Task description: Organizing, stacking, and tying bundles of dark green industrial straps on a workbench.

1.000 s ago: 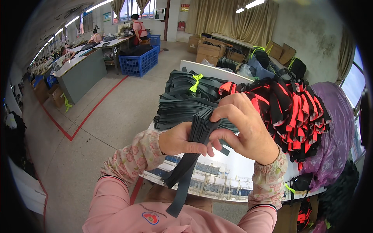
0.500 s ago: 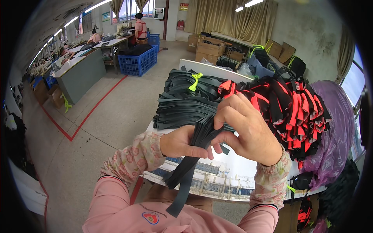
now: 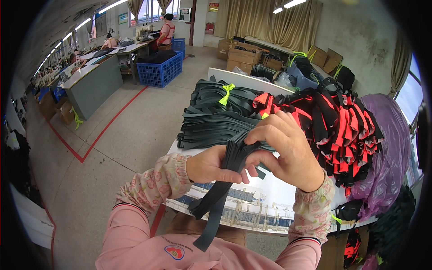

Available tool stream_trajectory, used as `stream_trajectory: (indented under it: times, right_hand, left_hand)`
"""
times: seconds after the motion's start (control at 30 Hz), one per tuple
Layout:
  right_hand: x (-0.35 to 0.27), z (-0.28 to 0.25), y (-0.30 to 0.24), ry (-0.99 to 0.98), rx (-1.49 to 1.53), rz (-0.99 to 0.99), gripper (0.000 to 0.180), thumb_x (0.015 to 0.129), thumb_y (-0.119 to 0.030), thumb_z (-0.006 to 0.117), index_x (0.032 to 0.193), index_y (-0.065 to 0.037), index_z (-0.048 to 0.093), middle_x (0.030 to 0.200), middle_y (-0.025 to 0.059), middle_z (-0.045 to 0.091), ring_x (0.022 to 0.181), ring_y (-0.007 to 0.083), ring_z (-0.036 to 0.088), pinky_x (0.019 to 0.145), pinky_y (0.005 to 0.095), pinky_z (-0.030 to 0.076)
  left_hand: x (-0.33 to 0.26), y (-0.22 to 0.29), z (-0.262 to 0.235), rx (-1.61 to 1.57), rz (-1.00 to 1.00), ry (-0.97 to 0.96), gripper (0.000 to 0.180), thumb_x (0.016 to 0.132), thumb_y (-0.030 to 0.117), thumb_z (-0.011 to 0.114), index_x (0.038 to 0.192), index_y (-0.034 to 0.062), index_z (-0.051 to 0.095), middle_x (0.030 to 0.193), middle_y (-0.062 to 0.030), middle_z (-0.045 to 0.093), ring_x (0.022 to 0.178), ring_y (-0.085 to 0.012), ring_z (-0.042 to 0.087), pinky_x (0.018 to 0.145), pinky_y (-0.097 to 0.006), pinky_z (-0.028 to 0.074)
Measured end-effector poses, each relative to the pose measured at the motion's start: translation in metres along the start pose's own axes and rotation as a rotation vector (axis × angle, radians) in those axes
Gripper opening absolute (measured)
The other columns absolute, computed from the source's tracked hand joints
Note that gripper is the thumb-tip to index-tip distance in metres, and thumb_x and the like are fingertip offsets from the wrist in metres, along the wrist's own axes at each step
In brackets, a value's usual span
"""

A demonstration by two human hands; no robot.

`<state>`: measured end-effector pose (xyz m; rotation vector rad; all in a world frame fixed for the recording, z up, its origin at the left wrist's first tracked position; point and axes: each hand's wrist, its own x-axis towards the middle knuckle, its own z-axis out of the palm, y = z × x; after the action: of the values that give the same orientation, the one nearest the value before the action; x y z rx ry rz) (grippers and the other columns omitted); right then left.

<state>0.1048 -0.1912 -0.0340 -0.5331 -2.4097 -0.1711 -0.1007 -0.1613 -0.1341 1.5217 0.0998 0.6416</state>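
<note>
Both hands hold a bundle of dark straps (image 3: 227,168) above the tabletop (image 3: 288,198), just in front of the strap pile (image 3: 216,117). Left hand (image 3: 211,164) is closed around it; right hand (image 3: 288,150) pinches its top, seemingly evening the ends.

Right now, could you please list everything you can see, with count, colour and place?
strip bundle: one, dark grey, gripped in both hands, ends hanging down
strip stack: one, dark grey, on the table, yellow-green tie
garment pile: one, red and black, table right
table: one, white, below the hands
plastic bag: one, purple, far right
crate: one, blue, floor, upper left
left hand: clasps the bundle
right hand: pinches the bundle's top
</note>
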Motion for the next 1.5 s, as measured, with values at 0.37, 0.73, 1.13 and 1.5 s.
stream_trajectory:
  times: [0.37, 0.73, 1.13, 1.5]
  right_hand:
    - [-0.004, 0.001, -0.007, 0.021, -0.092, -0.040, 0.034, 0.067, -0.020, 0.077, 0.096, -0.007, 0.065, 0.089, 0.0049, 0.059, 0.078, 0.0256, 0.053, 0.071, 0.0362, 0.040]
    - [0.003, -0.009, -0.009, -0.176, 0.092, 0.065, 0.031, 0.067, -0.010, 0.073, 0.087, -0.006, 0.050, 0.082, 0.0095, 0.049, 0.081, 0.0305, 0.050, 0.071, 0.0387, 0.042]
    - [-0.003, -0.011, -0.010, -0.175, 0.212, 0.118, 0.051, 0.068, -0.009, 0.076, 0.115, -0.003, 0.059, 0.082, 0.0091, 0.051, 0.079, 0.0270, 0.053, 0.070, 0.0358, 0.045]
    - [-0.009, -0.008, -0.021, -0.147, -0.064, -0.009, 0.049, 0.066, -0.016, 0.075, 0.114, -0.005, 0.067, 0.084, 0.0052, 0.051, 0.079, 0.0228, 0.051, 0.070, 0.0344, 0.044]
  left_hand:
    - [0.000, 0.002, 0.001, -0.004, -0.011, 0.031, 0.038, 0.085, 0.015, 0.073, 0.118, 0.0023, 0.057, 0.109, -0.0104, 0.063, 0.096, -0.0157, 0.063, 0.087, -0.031, 0.051]
    - [0.000, 0.009, 0.010, 0.050, -0.111, 0.004, 0.036, 0.083, 0.016, 0.075, 0.113, 0.0018, 0.063, 0.110, -0.0076, 0.065, 0.100, -0.0123, 0.060, 0.088, -0.029, 0.049]
    - [0.000, 0.003, 0.010, -0.018, -0.109, -0.062, 0.041, 0.083, 0.018, 0.075, 0.118, 0.0013, 0.059, 0.112, -0.0093, 0.064, 0.097, -0.0148, 0.062, 0.087, -0.031, 0.051]
    - [0.002, 0.000, 0.013, 0.032, -0.102, -0.049, 0.044, 0.083, 0.019, 0.075, 0.119, 0.0020, 0.057, 0.109, -0.0083, 0.063, 0.095, -0.0141, 0.062, 0.086, -0.029, 0.051]
